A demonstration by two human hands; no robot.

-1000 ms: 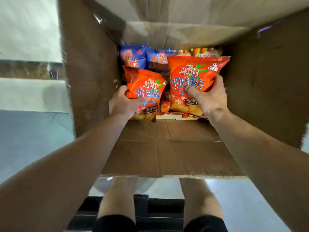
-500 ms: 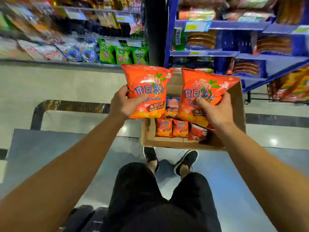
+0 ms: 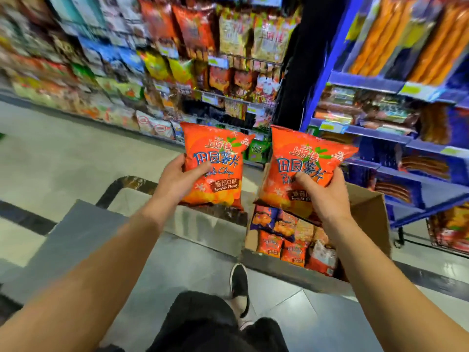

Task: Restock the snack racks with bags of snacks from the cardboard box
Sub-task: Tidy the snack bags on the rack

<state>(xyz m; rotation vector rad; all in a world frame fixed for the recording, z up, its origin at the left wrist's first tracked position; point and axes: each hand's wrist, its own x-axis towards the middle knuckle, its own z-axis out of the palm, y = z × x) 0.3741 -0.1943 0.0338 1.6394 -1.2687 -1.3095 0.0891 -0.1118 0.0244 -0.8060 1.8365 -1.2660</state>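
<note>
**Two tomato chip bags held up before the racks**

Head view: your left hand (image 3: 175, 180) grips one orange tomato chip bag (image 3: 214, 165) by its left edge, thumb across the front. Your right hand (image 3: 323, 193) grips a second chip bag (image 3: 304, 161), held above the open cardboard box (image 3: 368, 212) of snack packs on the floor. The snack racks (image 3: 228, 72) stand ahead, blurred.
</note>
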